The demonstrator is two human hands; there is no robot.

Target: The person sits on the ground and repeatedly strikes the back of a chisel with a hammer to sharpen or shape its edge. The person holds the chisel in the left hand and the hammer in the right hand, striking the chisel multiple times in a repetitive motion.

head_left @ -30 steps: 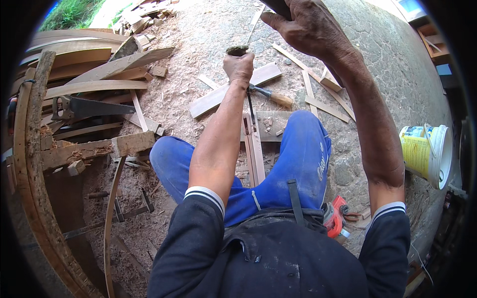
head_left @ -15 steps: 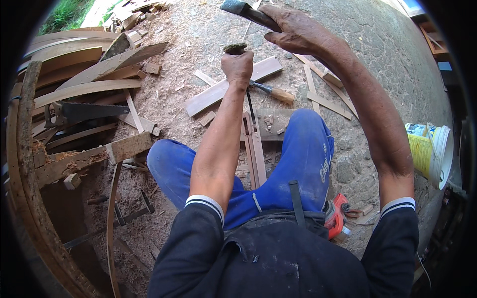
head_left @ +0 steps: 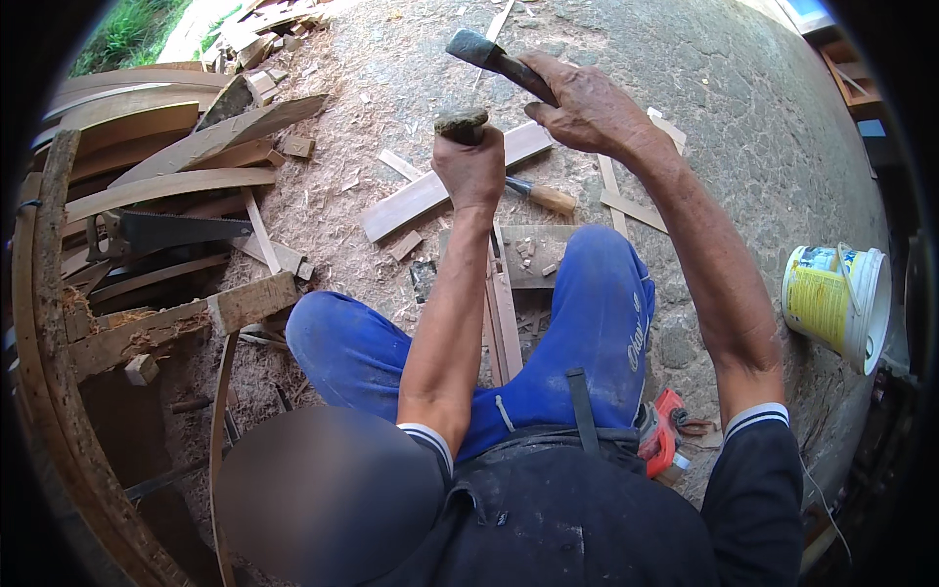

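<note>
My left hand (head_left: 468,168) is wrapped round the upright handle of a chisel (head_left: 462,122), whose worn, splayed top shows above my fist. The forearm mostly hides its blade. Below it, a narrow wooden piece (head_left: 503,328) with a slot cut in it lies between my knees, on a wooden block (head_left: 533,256). My right hand (head_left: 597,106) grips a hammer (head_left: 474,45) by its short handle. The hammer head is raised just beyond the chisel's top, not touching it. Another chisel with a wooden handle (head_left: 551,200) lies beyond the block, near a flat board (head_left: 403,207).
Curved timber pieces (head_left: 171,186) and a handsaw (head_left: 181,227) are piled at the left, beside a rough wooden frame (head_left: 49,293). A white and yellow bucket (head_left: 822,303) lies tipped at the right. A red tool (head_left: 663,430) sits by my right hip. Shavings and offcuts litter the ground.
The hammer and my right hand have come down and nearer to me. My left fist has shifted slightly nearer with the chisel. A blurred patch now covers the lower left.
</note>
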